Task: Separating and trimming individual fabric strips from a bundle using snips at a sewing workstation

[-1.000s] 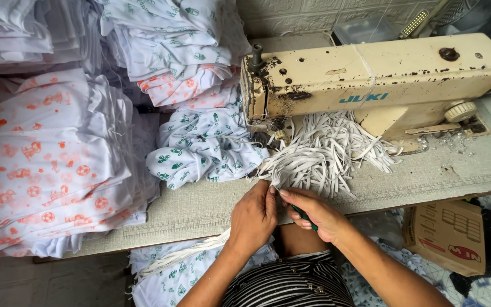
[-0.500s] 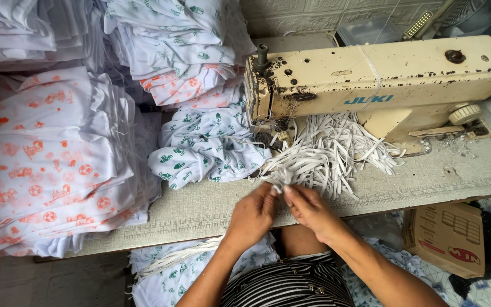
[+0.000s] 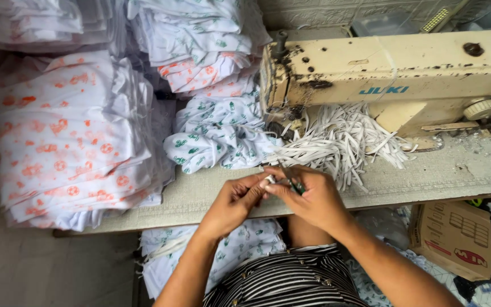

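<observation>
we look down from a head-worn camera at our own two hands, brought together just above the near edge of a pale grey surface (image 3: 188, 199). our left hand (image 3: 235, 202) pinches the end of a short white elastic strip (image 3: 270, 179) between thumb and fingertips. our right hand (image 3: 313, 196) touches the left at the fingertips and is closed around a small pair of thread snips (image 3: 292, 182) with a dark green handle, the metal tip pointing up and away from us. the strip sits right where the two hands meet, mostly hidden by the fingers. just beyond the hands lies a loose pile of cut white elastic strips (image 3: 342, 142), spread under the arm of a worn cream sewing machine (image 3: 393, 71) at the far right. to the left of that pile sits a bundle of white fabric with green print (image 3: 217, 136), and further left tall stacks of folded white fabric with orange print (image 3: 69, 136). a cardboard box (image 3: 456, 239) rests low at the right, below the surface edge. we wear a black and white striped top (image 3: 296, 281).
</observation>
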